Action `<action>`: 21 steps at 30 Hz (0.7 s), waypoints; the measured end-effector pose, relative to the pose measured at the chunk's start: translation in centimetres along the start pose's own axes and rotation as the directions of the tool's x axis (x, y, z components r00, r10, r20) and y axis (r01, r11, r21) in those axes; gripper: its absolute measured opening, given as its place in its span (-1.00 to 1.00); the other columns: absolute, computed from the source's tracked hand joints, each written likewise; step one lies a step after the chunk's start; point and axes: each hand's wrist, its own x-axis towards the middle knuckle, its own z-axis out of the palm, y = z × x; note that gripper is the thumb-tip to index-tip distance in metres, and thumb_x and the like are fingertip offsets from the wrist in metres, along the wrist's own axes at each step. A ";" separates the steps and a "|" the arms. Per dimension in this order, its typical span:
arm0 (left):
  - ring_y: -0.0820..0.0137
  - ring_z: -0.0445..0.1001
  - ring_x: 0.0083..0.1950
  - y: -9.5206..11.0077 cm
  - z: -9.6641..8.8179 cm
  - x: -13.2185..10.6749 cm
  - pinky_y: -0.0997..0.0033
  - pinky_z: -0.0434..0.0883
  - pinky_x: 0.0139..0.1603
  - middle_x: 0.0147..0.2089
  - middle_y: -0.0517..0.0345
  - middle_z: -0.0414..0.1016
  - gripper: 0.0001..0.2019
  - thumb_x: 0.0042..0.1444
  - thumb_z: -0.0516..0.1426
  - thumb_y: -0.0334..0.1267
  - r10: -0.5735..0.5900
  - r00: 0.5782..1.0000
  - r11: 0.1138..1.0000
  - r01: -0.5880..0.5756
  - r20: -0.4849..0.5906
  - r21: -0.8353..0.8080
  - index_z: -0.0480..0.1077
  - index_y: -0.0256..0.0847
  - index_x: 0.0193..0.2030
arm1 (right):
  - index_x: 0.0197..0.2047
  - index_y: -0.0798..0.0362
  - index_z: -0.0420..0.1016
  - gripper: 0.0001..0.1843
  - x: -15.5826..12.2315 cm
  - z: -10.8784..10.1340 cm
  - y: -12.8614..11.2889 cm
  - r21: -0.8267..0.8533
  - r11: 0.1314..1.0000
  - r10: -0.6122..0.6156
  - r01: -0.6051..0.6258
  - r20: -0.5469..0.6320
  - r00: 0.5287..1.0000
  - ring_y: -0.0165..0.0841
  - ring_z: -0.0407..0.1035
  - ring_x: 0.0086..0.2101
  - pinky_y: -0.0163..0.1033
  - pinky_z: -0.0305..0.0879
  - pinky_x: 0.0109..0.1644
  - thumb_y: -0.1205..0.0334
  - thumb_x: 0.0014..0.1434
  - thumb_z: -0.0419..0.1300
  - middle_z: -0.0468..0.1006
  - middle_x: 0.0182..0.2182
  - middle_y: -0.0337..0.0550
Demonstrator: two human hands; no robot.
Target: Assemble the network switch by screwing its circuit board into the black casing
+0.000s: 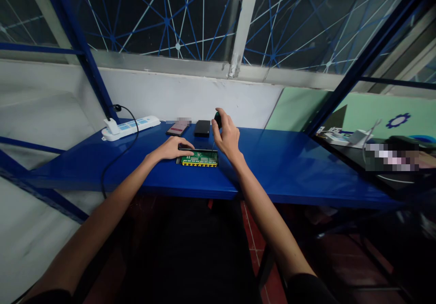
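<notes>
Stretching widest rightward, a glossy blue worktop (pixel 282 168) is carrying a green rectangular circuit board (pixel 202 156), long axis paralleling the front edge, yellow side facing the person. The left hand (pixel 172 149) is covering its left end, its grip unclear; the right hand (pixel 227 135) is holding a near-upright dark-green-handled screwdriver (pixel 218 120), tip hard to distinguish.

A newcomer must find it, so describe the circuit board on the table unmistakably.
Find the blue table below the window. Near its front edge, below the screwdriver in the right hand, with the left hand at its left end, lies the circuit board. It is green with a yellow strip along its near side, unlike the phone and black box behind it.
</notes>
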 end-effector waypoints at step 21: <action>0.29 0.50 -0.10 0.2 0.0 0.0 0.33 0.39 -0.10 -0.08 0.00 0.59 -0.63 0.08 0.20 0.03 -0.013 1.000 1.000 0.013 0.006 -0.004 0.57 -0.14 -0.08 | 0.29 0.02 0.22 -0.48 -0.1 0.0 0.2 -0.043 0.999 0.003 -0.003 -0.006 1.000 -0.23 0.45 -0.21 -0.18 0.31 -0.27 0.00 0.35 -0.05 0.55 -0.08 0.01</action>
